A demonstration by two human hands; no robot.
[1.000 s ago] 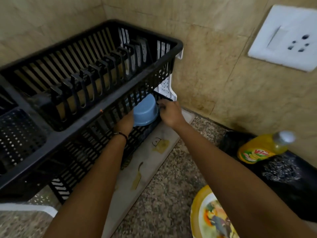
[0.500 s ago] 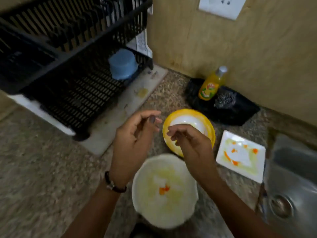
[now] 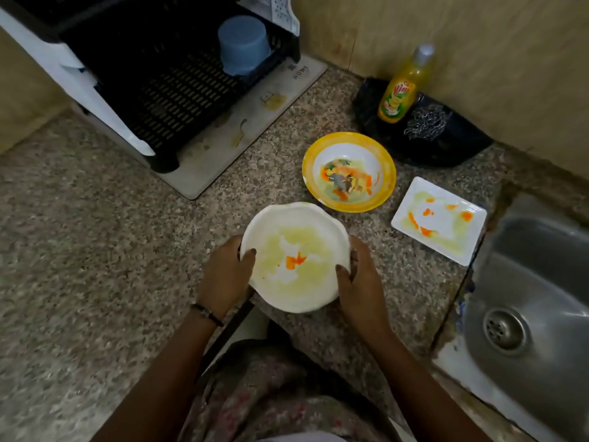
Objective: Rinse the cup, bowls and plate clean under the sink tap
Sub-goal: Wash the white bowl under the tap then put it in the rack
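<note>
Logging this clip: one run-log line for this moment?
both hands grip white bowl | blue cup racked | yellow bowl, plate dirty

Both hands (image 3: 294, 275) grip the white bowl (image 3: 294, 258) (smeared yellow and orange).

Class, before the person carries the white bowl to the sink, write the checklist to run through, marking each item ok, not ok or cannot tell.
1. Both hands on the white bowl: ok, left hand and right hand grip opposite rims.
2. Bowl needs rinsing: ok, yellow and orange residue inside.
3. Path to the sink free: not ok, the square plate lies near the sink's edge.
4. Sink basin free of dishes: ok in the part shown.
5. Tap running: cannot tell, tap out of view.
6. Blue cup already racked: ok, upside down in the dish rack.
</note>
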